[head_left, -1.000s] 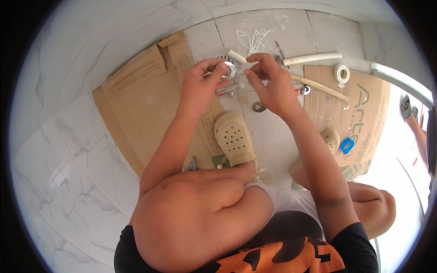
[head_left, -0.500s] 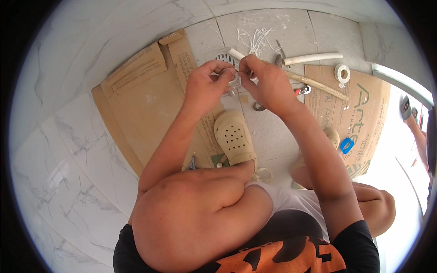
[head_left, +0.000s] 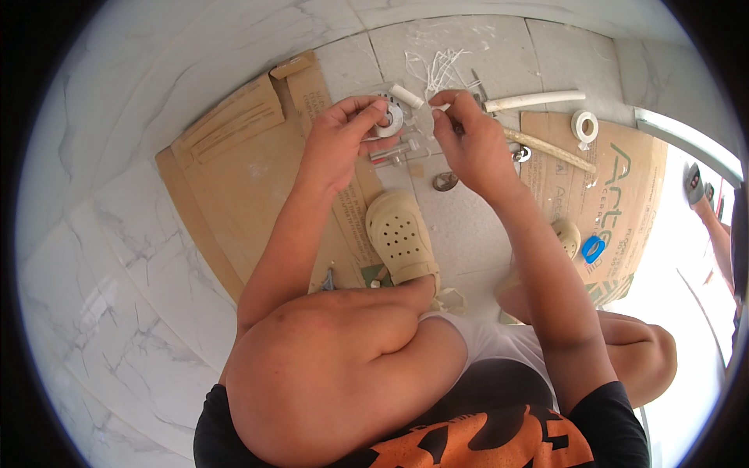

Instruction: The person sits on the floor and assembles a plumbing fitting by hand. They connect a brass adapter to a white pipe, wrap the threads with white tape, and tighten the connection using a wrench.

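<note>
My left hand (head_left: 343,140) pinches a small white tape roll (head_left: 395,122) between thumb and fingers, its round side showing. To its right my right hand (head_left: 474,144) is closed, thumb and forefinger together by a pale bit too small to name. A gap separates the two hands. Just beyond them a short white pipe piece (head_left: 406,97) lies over a slotted drain grate, partly hidden by my left hand. Below the tape roll a clear plastic piece with a red part (head_left: 394,153) lies on the tiles.
Flattened cardboard lies left (head_left: 257,187) and right (head_left: 616,195). On the right are a white pipe (head_left: 534,101), a stained pipe (head_left: 558,150), another tape roll (head_left: 576,129) and a blue ring (head_left: 594,249). White strips (head_left: 445,70) lie at the back. Another person's foot (head_left: 693,186) shows far right.
My hands have drawn apart from close together. The tape roll in my left hand now shows its round side, and my right hand has moved slightly right.
</note>
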Motion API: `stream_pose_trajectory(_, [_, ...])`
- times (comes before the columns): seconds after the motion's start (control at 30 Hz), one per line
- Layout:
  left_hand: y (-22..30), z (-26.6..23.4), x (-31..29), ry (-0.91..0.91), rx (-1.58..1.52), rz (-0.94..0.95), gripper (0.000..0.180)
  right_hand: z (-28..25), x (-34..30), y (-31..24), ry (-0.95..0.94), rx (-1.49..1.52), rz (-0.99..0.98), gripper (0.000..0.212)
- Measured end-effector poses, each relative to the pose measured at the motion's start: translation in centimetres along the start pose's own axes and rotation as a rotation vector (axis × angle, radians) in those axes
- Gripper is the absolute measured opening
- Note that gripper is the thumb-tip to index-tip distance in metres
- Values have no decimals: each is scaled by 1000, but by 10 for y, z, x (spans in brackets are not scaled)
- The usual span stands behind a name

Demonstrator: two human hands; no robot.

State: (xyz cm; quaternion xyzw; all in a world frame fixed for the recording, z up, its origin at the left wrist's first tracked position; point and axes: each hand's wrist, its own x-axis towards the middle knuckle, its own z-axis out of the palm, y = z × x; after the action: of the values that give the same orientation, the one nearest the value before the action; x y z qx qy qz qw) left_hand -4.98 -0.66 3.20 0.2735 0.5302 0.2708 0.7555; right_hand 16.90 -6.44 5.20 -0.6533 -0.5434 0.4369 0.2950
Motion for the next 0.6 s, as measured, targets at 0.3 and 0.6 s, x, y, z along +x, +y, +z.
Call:
stream_pose_trajectory(0.3, [9,7,-11,-43,103,-15,28,-4,4,-14,-28,8,-212,37])
stream_pose_trajectory(0.6, [8,5,-15,-112,142,-31,27,4,5,-15,-19,-136,-363,28])
